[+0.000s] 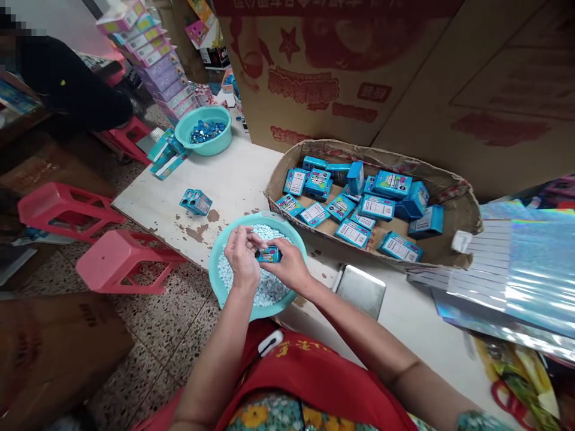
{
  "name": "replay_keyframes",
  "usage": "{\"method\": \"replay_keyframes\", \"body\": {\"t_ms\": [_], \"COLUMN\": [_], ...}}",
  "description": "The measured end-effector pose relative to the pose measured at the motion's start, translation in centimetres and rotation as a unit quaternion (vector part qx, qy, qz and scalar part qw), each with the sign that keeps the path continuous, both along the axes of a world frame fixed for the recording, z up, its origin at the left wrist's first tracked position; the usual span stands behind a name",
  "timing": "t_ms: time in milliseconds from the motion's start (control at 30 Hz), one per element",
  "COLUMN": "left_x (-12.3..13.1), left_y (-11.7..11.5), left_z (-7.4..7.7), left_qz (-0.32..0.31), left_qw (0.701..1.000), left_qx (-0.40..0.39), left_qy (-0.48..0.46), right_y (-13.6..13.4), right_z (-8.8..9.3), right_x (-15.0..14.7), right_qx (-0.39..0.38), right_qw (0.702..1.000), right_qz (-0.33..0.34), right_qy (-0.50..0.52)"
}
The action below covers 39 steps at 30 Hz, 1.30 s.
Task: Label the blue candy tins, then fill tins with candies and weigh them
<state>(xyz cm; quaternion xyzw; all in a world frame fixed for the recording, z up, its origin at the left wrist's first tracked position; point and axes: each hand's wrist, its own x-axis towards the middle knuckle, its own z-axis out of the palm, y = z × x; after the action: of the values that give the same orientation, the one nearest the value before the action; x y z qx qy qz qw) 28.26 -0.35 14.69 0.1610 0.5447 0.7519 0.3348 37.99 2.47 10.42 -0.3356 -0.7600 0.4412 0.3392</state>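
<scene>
Over a turquoise basin (214, 263) of small pale-blue candies (270, 293), my right hand (290, 264) grips a small blue candy box (270, 255) printed with "CARAMELO". Close by on its left, my left hand (242, 256) has its fingers curled together near the box's end. Whatever those fingers may hold is hidden. More boxes of the same blue kind (378, 207) lie jumbled in a low, cut-down cardboard tray (453, 239) beyond the basin. On the table (242, 179), a couple of blue boxes (196, 202) stand side by side.
Farther back, a second turquoise basin (215, 145) holds blue shiny pieces beside flat blue cartons (167, 154). A metal tray (362, 291) lies right of my basin. Holographic sheets (539, 263) cover the right side. Red stools (123, 260) stand left; a person (67, 84) sits behind.
</scene>
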Motion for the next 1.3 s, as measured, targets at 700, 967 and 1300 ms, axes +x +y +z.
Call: {"method": "replay_keyframes", "body": {"t_ms": [700,967,1300], "left_x": [-0.2,-2.0,-0.7], "left_y": [1.4,-0.7,-0.1], "left_z": [-13.9,-10.2,-2.2], "left_qz": [-0.211,-0.052,0.042], "left_qw": [0.699,0.960,0.994], "left_qx": [-0.367,-0.238,-0.005], "left_qy": [0.576,0.138,-0.098], "right_y": [0.4,0.3,-1.0], "right_z": [0.7,0.3,-0.5], "right_x": [7.5,5.9,1.6], "right_qx": [-0.132,-0.047,0.018], "right_qw": [0.986,0.997,0.996], "right_qz": [-0.094,-0.056,-0.005], "right_qy": [0.031,-0.012,-0.090]}}
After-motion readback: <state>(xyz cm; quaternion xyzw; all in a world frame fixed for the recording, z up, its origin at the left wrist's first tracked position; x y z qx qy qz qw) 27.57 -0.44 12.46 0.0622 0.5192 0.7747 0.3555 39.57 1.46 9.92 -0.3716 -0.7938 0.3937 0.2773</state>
